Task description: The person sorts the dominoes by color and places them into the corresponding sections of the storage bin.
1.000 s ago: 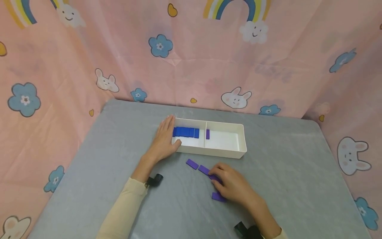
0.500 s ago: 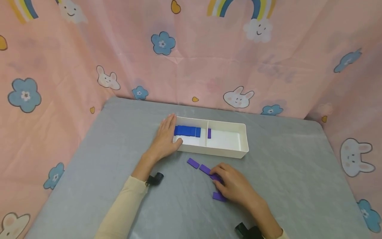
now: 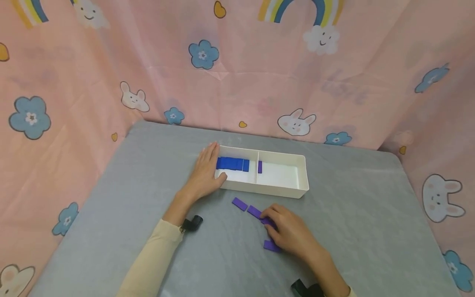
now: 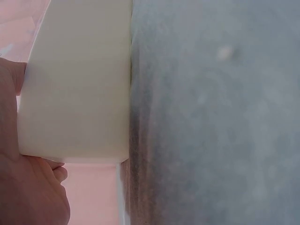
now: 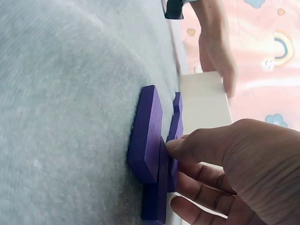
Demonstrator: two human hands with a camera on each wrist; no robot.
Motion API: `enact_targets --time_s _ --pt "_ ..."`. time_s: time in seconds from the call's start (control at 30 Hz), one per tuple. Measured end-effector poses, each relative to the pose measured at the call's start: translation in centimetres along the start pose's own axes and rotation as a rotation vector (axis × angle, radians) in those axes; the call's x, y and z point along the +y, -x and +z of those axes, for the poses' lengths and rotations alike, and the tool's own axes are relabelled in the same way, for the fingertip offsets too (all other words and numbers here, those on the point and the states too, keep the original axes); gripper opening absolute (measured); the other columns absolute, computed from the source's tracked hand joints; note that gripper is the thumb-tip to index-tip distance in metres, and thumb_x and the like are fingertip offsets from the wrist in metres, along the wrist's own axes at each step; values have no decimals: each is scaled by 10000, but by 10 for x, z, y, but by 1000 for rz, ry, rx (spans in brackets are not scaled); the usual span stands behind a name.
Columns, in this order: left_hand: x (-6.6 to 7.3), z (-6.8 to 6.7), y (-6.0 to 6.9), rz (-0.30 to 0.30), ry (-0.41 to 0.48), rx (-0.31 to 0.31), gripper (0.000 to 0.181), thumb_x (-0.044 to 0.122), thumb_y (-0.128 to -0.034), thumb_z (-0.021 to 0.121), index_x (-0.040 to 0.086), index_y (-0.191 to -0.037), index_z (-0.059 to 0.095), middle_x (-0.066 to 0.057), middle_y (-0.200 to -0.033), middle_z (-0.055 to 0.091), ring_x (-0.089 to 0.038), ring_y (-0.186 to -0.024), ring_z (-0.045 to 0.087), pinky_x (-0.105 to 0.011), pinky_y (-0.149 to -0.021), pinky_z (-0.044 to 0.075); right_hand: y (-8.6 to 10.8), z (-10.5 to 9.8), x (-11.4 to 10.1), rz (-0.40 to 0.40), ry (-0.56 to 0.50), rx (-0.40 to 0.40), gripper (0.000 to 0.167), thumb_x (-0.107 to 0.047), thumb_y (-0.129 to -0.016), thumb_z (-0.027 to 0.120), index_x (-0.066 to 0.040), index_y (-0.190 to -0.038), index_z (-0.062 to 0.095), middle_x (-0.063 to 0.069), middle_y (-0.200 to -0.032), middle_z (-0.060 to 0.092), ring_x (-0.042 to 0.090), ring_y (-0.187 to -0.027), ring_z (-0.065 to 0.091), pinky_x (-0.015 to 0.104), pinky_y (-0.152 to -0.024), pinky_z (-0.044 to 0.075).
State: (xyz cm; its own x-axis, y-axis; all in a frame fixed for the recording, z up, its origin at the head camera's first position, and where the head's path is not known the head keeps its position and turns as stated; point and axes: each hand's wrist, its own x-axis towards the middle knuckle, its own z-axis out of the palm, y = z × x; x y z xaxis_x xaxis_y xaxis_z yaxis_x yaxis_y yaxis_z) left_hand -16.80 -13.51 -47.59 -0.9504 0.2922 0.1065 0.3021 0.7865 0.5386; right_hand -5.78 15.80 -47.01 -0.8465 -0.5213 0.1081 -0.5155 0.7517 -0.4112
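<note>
At the bottom of the head view, right of centre, a black camera (image 3: 306, 288) sits on the wrist of the right hand (image 3: 291, 231). Just beyond, at the lower centre, one purple block (image 3: 272, 246) lies on the grey worktop (image 3: 363, 222), partly covered by that hand. The right wrist view shows a second block (image 5: 155, 204) there, partly hidden by the nearer one. The thumb and forefinger of the right hand are bent towards each other, pinching another block (image 3: 269, 223). From it, two more purple pieces (image 3: 239, 203) run in a slanting row up and to the left, flat on the cloth. Past these, in the middle of the frame, stands a white box (image 3: 263, 190), upright and split by a divider (image 3: 257, 167). The left hand (image 3: 202, 175), its fingers straight, rests against the box's left end, the thumb over the near rim. Blue blocks (image 3: 231, 164) lie side by side in the left compartment; a single purple piece (image 3: 260, 167) sits in the right one, beside the divider. Behind, filling the top, hangs a pink curtain (image 3: 230, 95) printed with rabbits, flowers and rainbows.
</note>
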Motion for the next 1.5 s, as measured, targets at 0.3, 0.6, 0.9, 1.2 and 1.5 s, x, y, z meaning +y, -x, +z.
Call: enact_targets --time_s 0.3,0.6,0.9,1.2,1.5 --pt "0 1 1 -8 12 -3 936 302 -948 588 -10 -1683 99 -146 -1780 59 -299 -1651 22 -455 -1330 -8 0 -2 0 16 9 -30 226 -62 -861 820 -134 -1069 769 -17 -1066 713 167 -1002 696 407 -858 605" --pt "1 1 1 4 17 4 938 305 -949 583 -5 -1685 92 -158 -1777 70 -301 -1651 23 -455 -1330 -12 1 -6 -1 18 -7 -43 220 -60 -870 810 -150 -1066 767 -32 -1063 711 144 -993 692 393 -849 606" --pt "2 0 0 -2 13 -3 930 305 -957 583 -17 -1681 96 -158 -1778 68 -283 -1653 8 -437 -1329 -23 -3 -20 0 30 -88 -7 259 -81 -926 778 -156 -1173 749 -30 -1128 718 134 -1013 697 405 -873 609" --pt "1 1 0 -6 1 -1 934 320 -955 581 -8 -1684 97 -151 -1779 67 -287 -1652 14 -444 -1330 -16 -13 -34 2 -40 -126 82 243 -72 -927 772 -124 -1164 768 -9 -1093 691 144 -951 653 379 -816 600" --pt "2 1 0 5 2 6 927 300 -954 585 -16 -1681 105 -160 -1775 87 -297 -1651 33 -444 -1330 -12 -28 -44 1 -52 -200 103 278 -10 -915 774 -80 -1181 738 30 -1114 705 174 -975 690 400 -848 633"
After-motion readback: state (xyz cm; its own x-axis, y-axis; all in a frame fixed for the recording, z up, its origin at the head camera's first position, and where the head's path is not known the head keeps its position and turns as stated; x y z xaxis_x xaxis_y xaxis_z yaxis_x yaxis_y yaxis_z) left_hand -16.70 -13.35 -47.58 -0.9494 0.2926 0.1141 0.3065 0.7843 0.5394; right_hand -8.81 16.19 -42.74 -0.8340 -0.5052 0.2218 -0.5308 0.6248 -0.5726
